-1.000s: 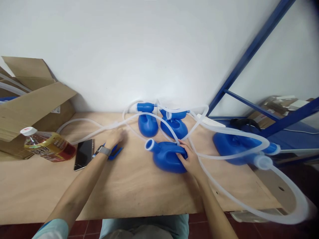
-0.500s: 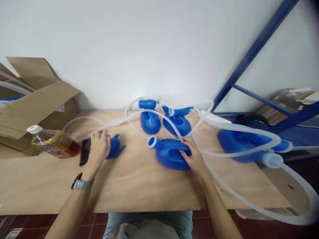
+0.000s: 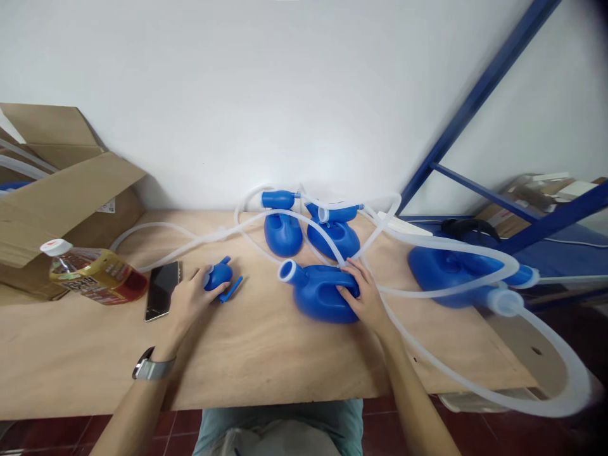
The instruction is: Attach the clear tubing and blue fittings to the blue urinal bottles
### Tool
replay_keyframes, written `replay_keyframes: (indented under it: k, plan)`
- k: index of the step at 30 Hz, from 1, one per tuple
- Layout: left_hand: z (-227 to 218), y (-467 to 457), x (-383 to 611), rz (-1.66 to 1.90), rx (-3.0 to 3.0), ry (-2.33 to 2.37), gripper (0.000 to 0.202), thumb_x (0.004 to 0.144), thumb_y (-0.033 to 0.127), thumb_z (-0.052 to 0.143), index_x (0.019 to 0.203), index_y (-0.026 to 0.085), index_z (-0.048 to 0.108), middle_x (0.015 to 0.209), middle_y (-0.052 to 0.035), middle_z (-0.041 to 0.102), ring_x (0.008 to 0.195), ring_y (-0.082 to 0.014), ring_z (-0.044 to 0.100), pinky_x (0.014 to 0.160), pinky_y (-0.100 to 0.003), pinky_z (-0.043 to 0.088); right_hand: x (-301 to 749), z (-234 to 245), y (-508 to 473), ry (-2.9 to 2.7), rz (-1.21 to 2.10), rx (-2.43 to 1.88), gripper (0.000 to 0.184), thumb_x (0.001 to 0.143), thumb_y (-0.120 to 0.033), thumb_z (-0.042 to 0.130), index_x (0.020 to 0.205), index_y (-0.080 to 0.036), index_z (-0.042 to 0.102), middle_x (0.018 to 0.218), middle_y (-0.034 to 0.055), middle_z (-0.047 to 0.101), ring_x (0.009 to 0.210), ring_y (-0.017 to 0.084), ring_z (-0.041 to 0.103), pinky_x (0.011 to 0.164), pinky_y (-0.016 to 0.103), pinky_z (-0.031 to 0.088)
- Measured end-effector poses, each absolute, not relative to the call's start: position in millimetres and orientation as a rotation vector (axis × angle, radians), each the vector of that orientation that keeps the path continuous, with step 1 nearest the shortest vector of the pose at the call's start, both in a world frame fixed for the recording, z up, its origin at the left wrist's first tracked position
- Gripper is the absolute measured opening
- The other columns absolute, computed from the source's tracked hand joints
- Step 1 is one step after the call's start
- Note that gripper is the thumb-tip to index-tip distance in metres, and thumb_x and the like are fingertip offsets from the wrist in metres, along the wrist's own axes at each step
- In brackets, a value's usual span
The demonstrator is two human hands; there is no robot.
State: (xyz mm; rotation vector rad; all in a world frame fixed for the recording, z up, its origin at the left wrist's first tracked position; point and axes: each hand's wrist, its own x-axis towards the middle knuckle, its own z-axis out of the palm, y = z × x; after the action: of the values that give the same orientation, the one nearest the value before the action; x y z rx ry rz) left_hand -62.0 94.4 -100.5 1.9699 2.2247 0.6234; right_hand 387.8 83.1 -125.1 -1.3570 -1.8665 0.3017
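- Jug (image 3: 316, 305) sits on the table (image 3: 266, 373), right hand (image 3: 368, 301) wrapping fingers around its handle (image 3: 327, 276).
- Left hand (image 3: 192, 297) holds the blue cap (image 3: 220, 275) between thumb and fingers.

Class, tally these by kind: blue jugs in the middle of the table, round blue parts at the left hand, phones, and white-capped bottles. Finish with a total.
Blue jugs, middle of table: 3
Round blue part at the left hand: 1
Phone: 1
White-capped bottle: 1
Total: 6
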Motion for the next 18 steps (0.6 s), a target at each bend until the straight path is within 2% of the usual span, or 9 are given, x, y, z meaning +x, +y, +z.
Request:
replay_keyframes:
  k: [2,4,5,8,11,13,14,16,18]
  plan:
    - [-79,91,-59,0.84,2.069,2.014,0.064,0.083,0.067,0.075,0.126,0.018,0.071,0.122,-0.0139,0.076,0.107,-0.0361,0.073,0.09,-0.042,0.058,385,-107,77,-1.94,0.216,-1.336,0.079,0.087,-0.065,0.077,0.151,-0.025,0.054,0.164,0.0207,0.043,0.155,0.046,0.039,0.125,0.075,0.028]
    - [-48,83,-47,0.992,2.244,1.716,0.063,0.08,0.068,0.08,0.121,0.021,0.073,0.12,-0.0109,0.078,0.107,-0.0345,0.074,0.093,-0.041,0.059,377,-82,68,-2.057,0.217,-1.234,0.114,0.067,-0.074,0.089,0.161,-0.029,0.043,0.172,0.0202,0.031,0.161,0.053,0.02,0.126,0.082,0.011]
    - [-32,79,-38,1.019,2.365,1.524,0.063,0.079,0.067,0.082,0.124,0.023,0.072,0.123,-0.0101,0.077,0.109,-0.0338,0.074,0.095,-0.041,0.059,369,-68,64,-2.105,0.289,-1.142,0.12,0.063,-0.074,0.091,0.164,-0.032,0.039,0.174,0.0182,0.028,0.162,0.053,0.019,0.126,0.081,0.011]
    - [11,70,1,1.046,2.676,0.938,0.065,0.078,0.057,0.089,0.133,0.028,0.071,0.123,-0.0093,0.078,0.109,-0.0297,0.076,0.095,-0.037,0.061,336,-31,57,-2.047,0.731,-0.855,0.128,0.063,-0.073,0.093,0.167,-0.039,0.027,0.171,0.0147,0.037,0.157,0.045,0.038,0.125,0.068,0.036]
    - [31,75,40,1.215,2.733,0.663,0.063,0.082,0.05,0.088,0.137,0.026,0.069,0.126,-0.0118,0.078,0.11,-0.0284,0.077,0.096,-0.037,0.062,303,-9,64,-1.808,1.069,-0.818,0.118,0.062,-0.067,0.096,0.159,-0.038,0.036,0.155,0.0134,0.057,0.137,0.039,0.062,0.102,0.054,0.062]
    - [35,87,56,1.38,2.599,0.624,0.049,0.089,0.049,0.083,0.13,0.025,0.073,0.126,-0.0119,0.079,0.112,-0.0287,0.077,0.099,-0.04,0.062,291,1,74,-1.627,1.168,-0.827,0.103,0.066,-0.064,0.096,0.15,-0.036,0.043,0.14,0.0112,0.067,0.118,0.034,0.073,0.089,0.048,0.067]
    - [36,94,60,1.494,2.462,0.661,0.04,0.093,0.049,0.078,0.124,0.024,0.076,0.124,-0.0115,0.079,0.113,-0.0287,0.076,0.1,-0.041,0.061,289,5,81,-1.552,1.175,-0.808,0.097,0.069,-0.062,0.095,0.147,-0.036,0.044,0.135,0.0102,0.069,0.114,0.033,0.075,0.087,0.047,0.068]
    - [38,112,63,1.737,2.051,0.795,0.036,0.098,0.055,0.068,0.107,0.023,0.081,0.114,-0.0102,0.08,0.109,-0.0278,0.077,0.099,-0.042,0.062,291,16,94,-1.444,1.118,-0.733,0.096,0.073,-0.057,0.094,0.149,-0.037,0.039,0.135,0.009,0.07,0.119,0.032,0.073,0.093,0.048,0.067]
    - [41,129,63,1.924,1.549,0.875,0.043,0.096,0.062,0.068,0.088,0.021,0.079,0.096,-0.007,0.078,0.091,-0.0229,0.077,0.087,-0.038,0.064,298,25,107,-1.373,1.014,-0.655,0.107,0.075,-0.052,0.094,0.157,-0.041,0.027,0.139,0.0079,0.069,0.13,0.031,0.069,0.101,0.05,0.064]
